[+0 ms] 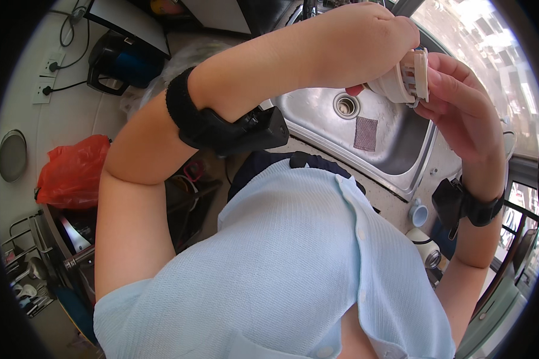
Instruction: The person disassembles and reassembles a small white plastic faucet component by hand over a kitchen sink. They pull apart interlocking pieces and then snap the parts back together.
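Above the right part of the steel sink [395, 155], both my hands hold a white round plastic part [394, 85] with slots round its side and a flat flange at one end. My left hand [380, 36] is closed round its body from above, its fingers mostly hidden behind the wrist and the part. The thumb and fingers of my right hand [455, 96] pinch the flange from the right. What the part belongs to does not show.
Below the hands lie the sink drain [347, 106] and a brown mesh scrap [365, 133]. A light blue cup [418, 212] and a white bottle [424, 246] stand right of the sink. At left are a dark kettle [126, 63] and a red plastic bag [75, 172].
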Motion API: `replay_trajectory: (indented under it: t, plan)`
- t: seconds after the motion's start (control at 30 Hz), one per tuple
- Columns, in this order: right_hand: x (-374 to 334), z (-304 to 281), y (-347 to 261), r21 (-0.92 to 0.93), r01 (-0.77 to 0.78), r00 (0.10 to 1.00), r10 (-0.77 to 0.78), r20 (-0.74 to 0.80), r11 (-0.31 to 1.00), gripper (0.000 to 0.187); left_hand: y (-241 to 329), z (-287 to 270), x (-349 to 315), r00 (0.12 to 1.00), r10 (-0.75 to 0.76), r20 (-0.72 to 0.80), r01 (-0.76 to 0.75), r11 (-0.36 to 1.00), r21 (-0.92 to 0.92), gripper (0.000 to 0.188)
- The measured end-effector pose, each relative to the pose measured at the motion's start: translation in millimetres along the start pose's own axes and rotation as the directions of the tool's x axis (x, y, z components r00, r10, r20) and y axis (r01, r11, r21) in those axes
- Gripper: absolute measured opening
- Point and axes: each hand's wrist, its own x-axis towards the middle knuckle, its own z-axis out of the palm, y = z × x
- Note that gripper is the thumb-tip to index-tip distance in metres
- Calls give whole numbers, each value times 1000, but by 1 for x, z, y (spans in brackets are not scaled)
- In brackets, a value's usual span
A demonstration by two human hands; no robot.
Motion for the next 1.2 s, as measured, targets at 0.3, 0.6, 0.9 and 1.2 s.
replay_trajectory:
  t: [0.3,0.6,0.9,1.2]
  plan:
    - [-5,1,4,-95,78,992,-87,-88,992,13,12,-5,11,954,-294,60,294,956,20,25]
    - [-2,-3,-6,-271,70,997,-63,32,960,18,7,-2,1,946,-316,73,324,911,-255,33]
    - [2,13,5,-344,281,949,-312,-37,896,22,0,2,-6,930,-368,6,349,875,-336,34]
    - [9,14,9,-374,176,975,-214,-60,910,18,-9,-7,-11,878,-463,121,466,769,-438,30]
